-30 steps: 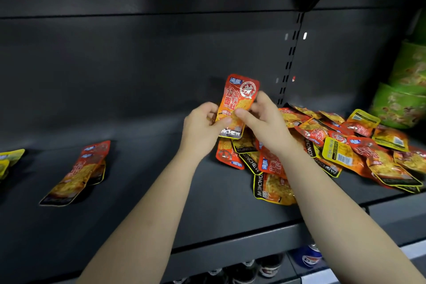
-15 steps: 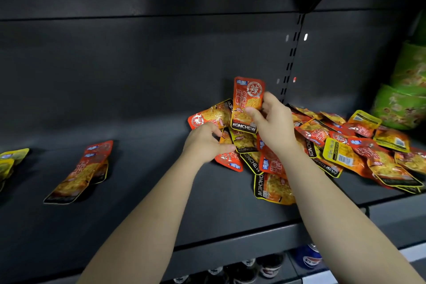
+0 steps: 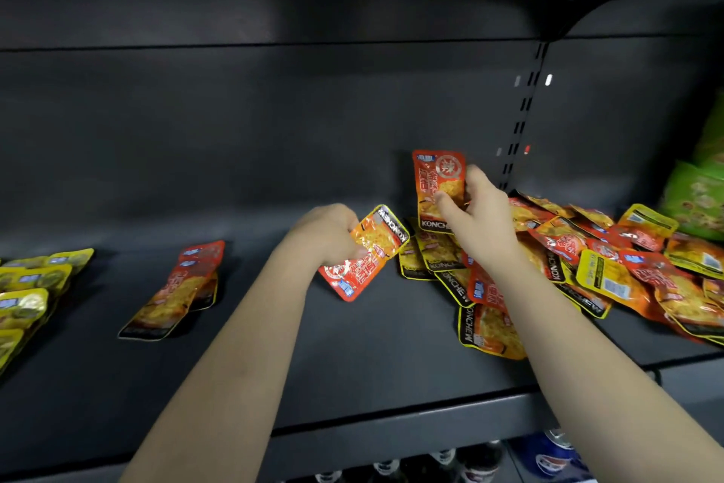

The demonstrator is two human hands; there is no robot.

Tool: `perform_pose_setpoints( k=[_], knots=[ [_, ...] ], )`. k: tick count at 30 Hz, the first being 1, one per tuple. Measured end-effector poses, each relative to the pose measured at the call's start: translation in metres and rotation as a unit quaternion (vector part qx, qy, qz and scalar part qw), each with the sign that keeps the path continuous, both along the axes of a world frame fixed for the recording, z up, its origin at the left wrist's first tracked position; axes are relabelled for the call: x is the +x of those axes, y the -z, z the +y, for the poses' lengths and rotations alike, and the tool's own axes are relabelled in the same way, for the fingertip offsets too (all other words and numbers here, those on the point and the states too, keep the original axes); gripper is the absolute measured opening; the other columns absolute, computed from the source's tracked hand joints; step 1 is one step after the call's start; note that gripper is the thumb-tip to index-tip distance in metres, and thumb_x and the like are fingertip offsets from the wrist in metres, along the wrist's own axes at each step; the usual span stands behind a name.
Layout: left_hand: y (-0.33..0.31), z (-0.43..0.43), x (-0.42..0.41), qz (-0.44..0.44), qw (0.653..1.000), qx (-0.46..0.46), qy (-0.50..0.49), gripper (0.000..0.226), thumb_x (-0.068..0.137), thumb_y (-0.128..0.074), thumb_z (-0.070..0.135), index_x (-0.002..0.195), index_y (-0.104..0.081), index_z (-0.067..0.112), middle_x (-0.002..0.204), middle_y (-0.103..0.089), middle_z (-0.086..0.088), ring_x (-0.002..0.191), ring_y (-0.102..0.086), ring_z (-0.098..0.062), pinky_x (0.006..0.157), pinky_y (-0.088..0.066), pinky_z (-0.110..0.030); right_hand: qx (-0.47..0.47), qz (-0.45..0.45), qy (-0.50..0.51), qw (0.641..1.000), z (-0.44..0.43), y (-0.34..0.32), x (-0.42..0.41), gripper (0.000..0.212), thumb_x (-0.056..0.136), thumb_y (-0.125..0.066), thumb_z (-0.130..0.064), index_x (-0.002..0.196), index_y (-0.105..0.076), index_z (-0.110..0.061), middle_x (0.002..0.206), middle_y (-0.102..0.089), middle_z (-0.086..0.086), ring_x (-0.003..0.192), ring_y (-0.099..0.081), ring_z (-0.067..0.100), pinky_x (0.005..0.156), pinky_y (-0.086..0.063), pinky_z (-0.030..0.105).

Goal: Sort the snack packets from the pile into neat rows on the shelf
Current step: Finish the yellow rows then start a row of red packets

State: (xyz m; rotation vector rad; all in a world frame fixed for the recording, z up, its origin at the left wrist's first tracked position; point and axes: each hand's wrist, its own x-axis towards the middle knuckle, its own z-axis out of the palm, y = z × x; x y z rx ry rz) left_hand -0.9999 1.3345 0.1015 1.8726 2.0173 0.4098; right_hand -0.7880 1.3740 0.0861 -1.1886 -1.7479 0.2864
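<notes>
Mid-sort: the left hand (image 3: 329, 233) grips one red packet (image 3: 362, 253), the right hand (image 3: 476, 214) another (image 3: 438, 184) above the pile (image 3: 587, 267) — next, likely carry both leftward to the red row (image 3: 172, 290) on the shelf (image 3: 352, 365).

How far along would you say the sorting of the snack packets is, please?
Early. Done: a short red row and yellow packets laid out at the shelf's left. In hand: the left hand holds one red packet, the right hand another. Left: most of the pile on the right.
</notes>
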Motion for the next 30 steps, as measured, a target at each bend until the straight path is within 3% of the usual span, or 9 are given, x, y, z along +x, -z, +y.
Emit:
perform_pose_setpoints(
  k=[5,9,11,14,17,20,22,25,30],
  knots=[
    [0.003,-0.014,-0.032,-0.112,0.992,0.053,-0.019,0.016,0.086,-0.067,0.025,0.099,-0.058,0.021,0.095,-0.066,-0.002,0.090,-0.064,-0.023,0.076,-0.051,-0.035,-0.030,-0.030,-0.025,0.999,-0.008,-0.012,-0.023,0.015,0.091,-0.057,-0.023,0.098,-0.051,-0.011,0.072,-0.058,-0.002,0.060,-0.053,0.012,0.058,-0.040,0.031],
    [0.012,-0.025,-0.058,-0.167,0.983,0.079,-0.019,0.039,0.088,-0.064,0.023,0.119,-0.043,0.033,0.095,-0.062,-0.005,0.087,-0.064,-0.025,0.079,-0.052,-0.040,-0.047,-0.048,-0.043,0.997,-0.013,-0.015,-0.047,0.016,0.092,-0.056,-0.023,0.103,-0.050,-0.013,0.079,-0.059,-0.006,0.066,-0.054,0.005,0.055,-0.038,0.012],
    [0.013,-0.031,-0.072,-0.179,0.978,0.101,-0.023,0.026,0.090,-0.061,0.024,0.109,-0.047,0.033,0.097,-0.063,-0.005,0.087,-0.064,-0.025,0.077,-0.051,-0.038,-0.066,-0.039,-0.053,0.996,-0.017,-0.016,-0.061,0.015,0.092,-0.057,-0.023,0.103,-0.051,-0.015,0.082,-0.059,-0.009,0.070,-0.054,0.003,0.056,-0.036,0.008],
    [0.007,-0.039,-0.096,-0.174,0.974,0.136,-0.041,0.007,0.089,-0.063,0.027,0.092,-0.058,0.031,0.104,-0.065,-0.002,0.093,-0.063,-0.022,0.077,-0.049,-0.034,-0.092,-0.027,-0.068,0.993,-0.025,-0.015,-0.089,0.019,0.091,-0.058,-0.021,0.107,-0.054,-0.013,0.092,-0.062,-0.002,0.081,-0.058,0.014,0.064,-0.040,0.024],
    [-0.003,-0.049,-0.122,-0.194,0.966,0.164,-0.048,0.023,0.073,-0.076,0.036,0.089,-0.061,0.031,0.097,-0.067,0.003,0.093,-0.064,-0.021,0.083,-0.051,-0.036,-0.109,-0.027,-0.075,0.991,-0.031,-0.014,-0.117,0.017,0.090,-0.058,-0.021,0.106,-0.055,-0.015,0.092,-0.062,-0.002,0.083,-0.056,0.016,0.062,-0.037,0.023],
    [-0.014,-0.060,-0.147,-0.199,0.959,0.191,-0.072,0.038,0.058,-0.075,0.039,0.092,-0.059,0.031,0.091,-0.067,0.003,0.088,-0.065,-0.021,0.079,-0.054,-0.037,-0.145,-0.020,-0.086,0.986,-0.033,-0.013,-0.146,0.012,0.090,-0.058,-0.023,0.102,-0.056,-0.018,0.095,-0.063,-0.002,0.085,-0.057,0.015,0.063,-0.038,0.022],
    [-0.017,-0.065,-0.163,-0.212,0.947,0.225,-0.090,0.052,0.052,-0.074,0.038,0.100,-0.056,0.033,0.096,-0.067,0.004,0.090,-0.065,-0.021,0.080,-0.055,-0.039,-0.169,-0.007,-0.087,0.982,-0.035,-0.011,-0.163,0.011,0.090,-0.058,-0.025,0.098,-0.056,-0.019,0.096,-0.065,0.000,0.088,-0.058,0.017,0.069,-0.037,0.025],
    [-0.019,-0.069,-0.182,-0.245,0.923,0.270,-0.123,0.071,0.055,-0.088,0.026,0.118,-0.054,0.026,0.106,-0.060,0.007,0.098,-0.061,-0.017,0.084,-0.053,-0.035,-0.195,0.001,-0.088,0.977,-0.039,-0.006,-0.184,0.012,0.090,-0.059,-0.027,0.098,-0.056,-0.018,0.096,-0.066,0.000,0.089,-0.060,0.019,0.071,-0.039,0.027],
    [-0.018,-0.070,-0.206,-0.272,0.903,0.293,-0.160,0.057,0.057,-0.091,0.024,0.106,-0.061,0.019,0.100,-0.067,0.003,0.091,-0.064,-0.016,0.080,-0.053,-0.031,-0.223,-0.014,-0.089,0.971,-0.046,-0.004,-0.206,0.008,0.089,-0.057,-0.027,0.092,-0.053,-0.021,0.086,-0.061,-0.004,0.081,-0.058,0.017,0.058,-0.039,0.025]
  ],
)
